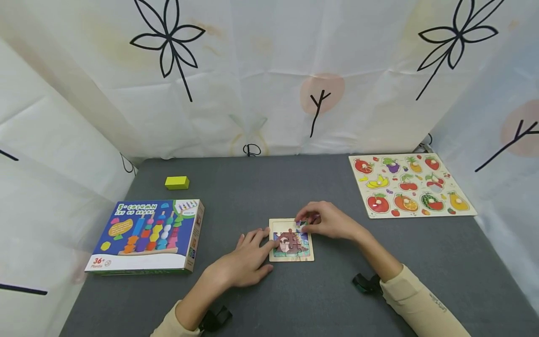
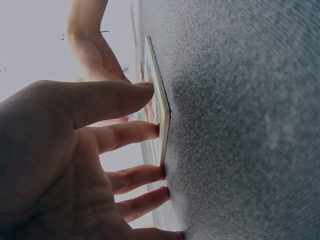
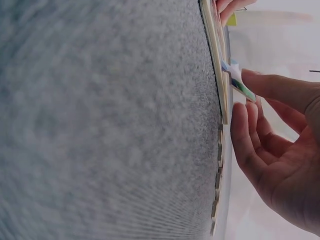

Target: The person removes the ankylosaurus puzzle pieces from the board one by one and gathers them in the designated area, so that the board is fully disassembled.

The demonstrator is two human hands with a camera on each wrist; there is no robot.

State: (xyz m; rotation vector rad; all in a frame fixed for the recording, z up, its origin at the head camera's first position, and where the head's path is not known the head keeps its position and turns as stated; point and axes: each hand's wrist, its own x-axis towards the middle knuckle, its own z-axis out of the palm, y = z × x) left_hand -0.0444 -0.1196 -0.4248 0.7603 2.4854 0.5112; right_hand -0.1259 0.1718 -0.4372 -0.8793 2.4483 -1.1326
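A small wooden jigsaw puzzle tray [image 1: 312, 255] with a light frame lies flat at the middle of the table. Several brown and blue pieces [image 1: 288, 242] sit inside it. My left hand [image 1: 246, 262] rests at the tray's left side, fingers spread; in the left wrist view the fingertips [image 2: 152, 131] touch its edge. Over the upper right corner, my right hand [image 1: 330, 221] pinches a puzzle piece [image 3: 240, 84] between thumb and fingers. That piece is tilted, with one end at the tray's frame in the right wrist view; whether it sits in its place I cannot tell.
A boxed stacking toy [image 1: 145, 236] lies at the left, with a yellow block [image 1: 177, 182] behind it. At the back right is a fruit puzzle board [image 1: 406, 189]. Cloth with printed plants [image 1: 252, 84] hangs along the table's back and sides.
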